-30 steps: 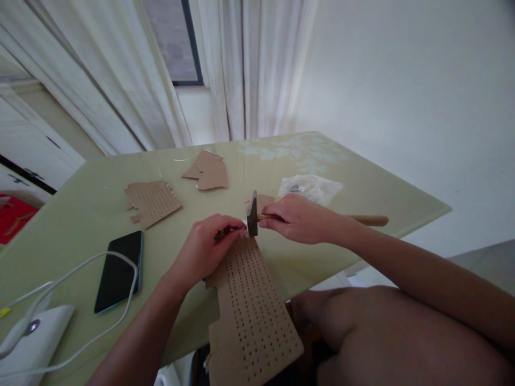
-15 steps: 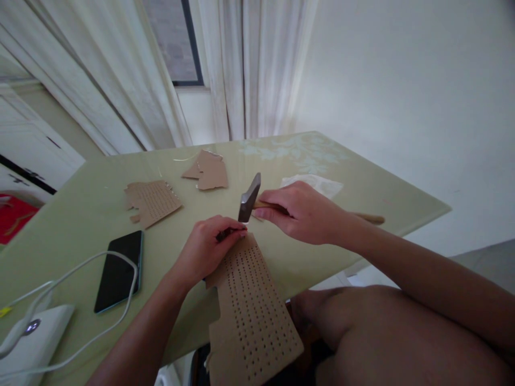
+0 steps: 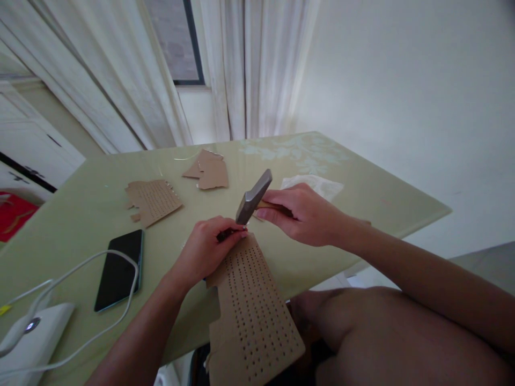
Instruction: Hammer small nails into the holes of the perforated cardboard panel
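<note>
My right hand [image 3: 303, 214] is closed round the wooden handle of a hammer [image 3: 254, 197]. The hammer's grey metal head is tilted, its lower face just above the fingertips of my left hand [image 3: 211, 244]. That left hand is pinched shut at the far end of a long cardboard strip [image 3: 253, 305] punched with rows of small holes. Something small sits between the left thumb and forefinger, too hidden to name. The strip slopes from the table's edge toward my lap, its near part hanging past the edge.
On the pale green table [image 3: 193, 206] lie a holed cardboard piece [image 3: 155, 202], plain torn cardboard [image 3: 213, 172] and a thin white sheet [image 3: 316, 185]. A black phone [image 3: 120, 271] lies at the left, a white cable [image 3: 131, 262] across it, near a white power strip [image 3: 44, 343].
The hammer head has tipped over further to the right, its upper end shifting right. My right hand has turned slightly. My left hand and the holed strip have stayed almost still.
</note>
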`<action>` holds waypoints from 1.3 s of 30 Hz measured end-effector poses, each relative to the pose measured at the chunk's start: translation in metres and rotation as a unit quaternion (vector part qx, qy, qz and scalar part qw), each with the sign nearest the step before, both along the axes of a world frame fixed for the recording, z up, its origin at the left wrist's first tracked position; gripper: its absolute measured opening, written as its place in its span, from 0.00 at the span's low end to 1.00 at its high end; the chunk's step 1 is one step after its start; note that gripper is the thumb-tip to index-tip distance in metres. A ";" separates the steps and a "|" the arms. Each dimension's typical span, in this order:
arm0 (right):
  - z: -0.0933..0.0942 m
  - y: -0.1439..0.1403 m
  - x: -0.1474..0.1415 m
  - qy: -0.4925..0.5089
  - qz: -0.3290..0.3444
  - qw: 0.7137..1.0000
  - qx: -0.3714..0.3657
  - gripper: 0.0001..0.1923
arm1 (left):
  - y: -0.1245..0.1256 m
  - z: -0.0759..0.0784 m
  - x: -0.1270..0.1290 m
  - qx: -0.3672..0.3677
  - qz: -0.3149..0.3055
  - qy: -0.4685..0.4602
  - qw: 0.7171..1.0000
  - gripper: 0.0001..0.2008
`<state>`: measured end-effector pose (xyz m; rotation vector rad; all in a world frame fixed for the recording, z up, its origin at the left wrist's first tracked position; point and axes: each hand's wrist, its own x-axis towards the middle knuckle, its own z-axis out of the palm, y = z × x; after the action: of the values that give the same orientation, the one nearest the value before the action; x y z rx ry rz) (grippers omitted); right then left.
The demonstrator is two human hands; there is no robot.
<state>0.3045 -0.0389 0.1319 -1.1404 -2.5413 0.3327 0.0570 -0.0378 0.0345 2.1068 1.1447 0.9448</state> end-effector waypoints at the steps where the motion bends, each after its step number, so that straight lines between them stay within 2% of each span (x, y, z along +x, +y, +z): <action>1: -0.001 0.000 0.000 -0.016 0.008 1.000 -0.005 0.16 | 0.000 0.000 0.000 0.001 0.000 0.006 1.000 0.06; 4: -0.004 0.001 0.000 -0.047 0.015 0.999 -0.003 0.16 | 0.000 0.000 0.000 0.004 -0.002 0.016 1.000 0.05; 9: -0.004 0.001 0.002 0.012 0.007 1.000 0.003 0.17 | 0.000 0.000 0.000 0.001 -0.003 0.016 1.000 0.07; 14: -0.007 0.002 0.003 -0.058 0.047 0.997 -0.014 0.15 | -0.001 0.001 0.000 -0.004 -0.005 0.021 1.000 0.05; 19: -0.008 0.003 0.004 0.015 0.021 1.000 -0.016 0.17 | -0.001 0.002 0.000 -0.013 0.002 0.039 0.999 0.06; 21: -0.010 0.004 0.003 0.011 0.019 1.000 -0.020 0.17 | -0.002 0.002 0.000 -0.014 0.002 0.036 0.999 0.06; 25: -0.015 0.005 0.002 -0.060 0.034 0.997 -0.028 0.15 | -0.002 0.001 0.000 0.016 0.006 0.036 0.999 0.18; 27: -0.016 0.005 0.002 -0.056 0.029 0.998 -0.026 0.15 | -0.001 0.000 0.000 0.030 0.005 0.047 0.998 0.23; 32: -0.016 0.006 0.002 0.002 0.003 1.000 -0.027 0.18 | -0.001 -0.003 0.000 0.046 0.003 0.075 0.996 0.27; 36: -0.019 0.006 0.000 -0.059 0.047 0.997 -0.033 0.14 | -0.001 -0.004 -0.001 0.059 -0.007 0.078 0.995 0.32; 39: -0.020 0.005 -0.001 -0.059 0.041 0.997 -0.025 0.14 | -0.001 -0.004 -0.001 0.066 -0.009 0.080 0.995 0.32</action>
<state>0.3032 -0.0334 0.1122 -1.1069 -2.7034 0.3611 0.0563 -0.0385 0.0304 2.3312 1.1682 0.8777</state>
